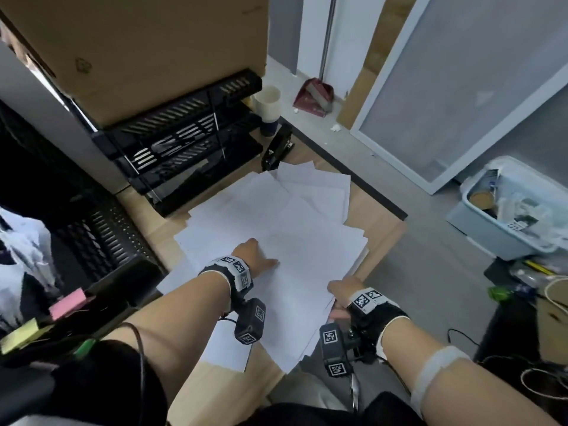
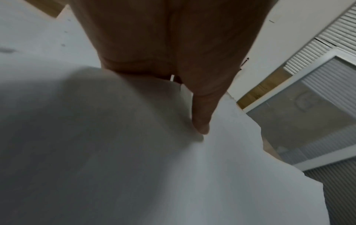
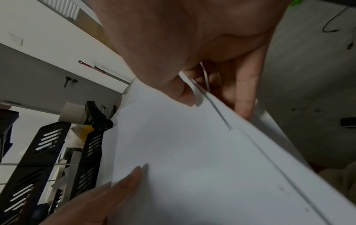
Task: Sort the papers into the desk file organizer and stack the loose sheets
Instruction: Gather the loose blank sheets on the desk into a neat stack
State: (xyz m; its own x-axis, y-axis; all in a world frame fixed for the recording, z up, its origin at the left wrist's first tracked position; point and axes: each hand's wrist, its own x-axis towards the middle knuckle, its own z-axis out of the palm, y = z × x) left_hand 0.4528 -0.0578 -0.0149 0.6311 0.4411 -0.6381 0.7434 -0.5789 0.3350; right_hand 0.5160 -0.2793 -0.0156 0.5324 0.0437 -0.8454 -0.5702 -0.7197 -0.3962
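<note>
Two hands in play here. The left hand (image 1: pixel 252 255) lies flat on top of the papers (image 1: pixel 295 216), fingers straight and pressing down near the pile's near-left part. The right hand (image 1: pixel 342 295) is at the near-right edge of the same pile, thumb on top and fingers curled under, pinching a few sheets; the right wrist view shows at least three separate edges fanned out there.

The papers are one messy spread of white sheets on the wooden counter (image 1: pixel 379 238), too overlapped to count properly, well over ten I'd say. One black desk file organizer (image 1: pixel 184 139) with slotted tiers stands at the far-left end of the counter, just beyond the sheets. One black stapler (image 1: pixel 276 149) stands just beside it, touching the far corner of the spread.

Off to the left: one pink sticky-note pad (image 1: pixel 70 303) and one yellow one (image 1: pixel 21 333).
</note>
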